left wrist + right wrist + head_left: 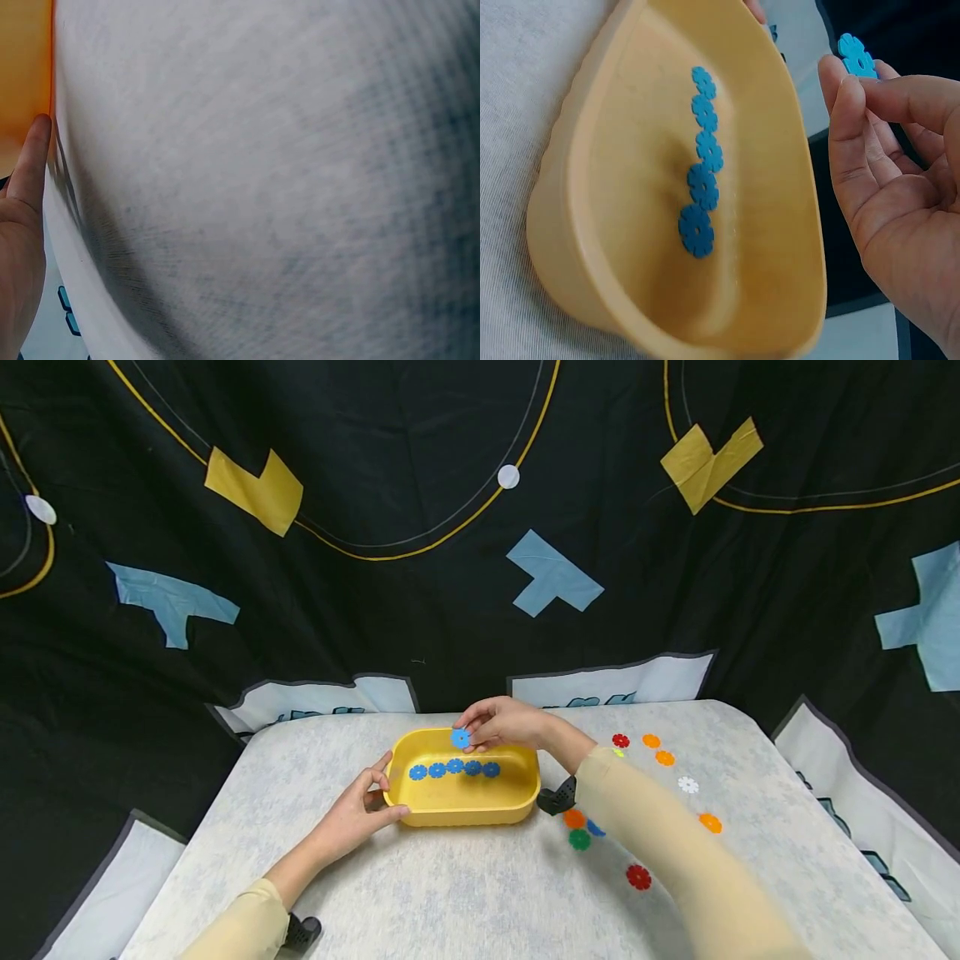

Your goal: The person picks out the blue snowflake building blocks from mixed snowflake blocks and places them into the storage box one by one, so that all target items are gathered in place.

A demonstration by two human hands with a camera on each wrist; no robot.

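Note:
A yellow plastic tub (465,817) stands on the table, and along its inside runs a row of several blue flower-shaped discs (455,766), edge to edge. My left hand (356,803) holds the tub at its left end, thumb at the front rim and fingers along the side. In the left wrist view one finger (32,161) lies against the tub's wall. Above the back of the tub, my right hand (504,725) pinches another blue flower disc (460,739) between thumb and fingers. The right wrist view shows this disc (855,56) standing up past the fingertips.
Loose flower discs lie to the right on the pale tablecloth (420,893): a dark red one (638,877), a green one (579,839), a white one (687,785), a blue one (596,828) and several orange ones. A black curtain (420,618) hangs behind the table.

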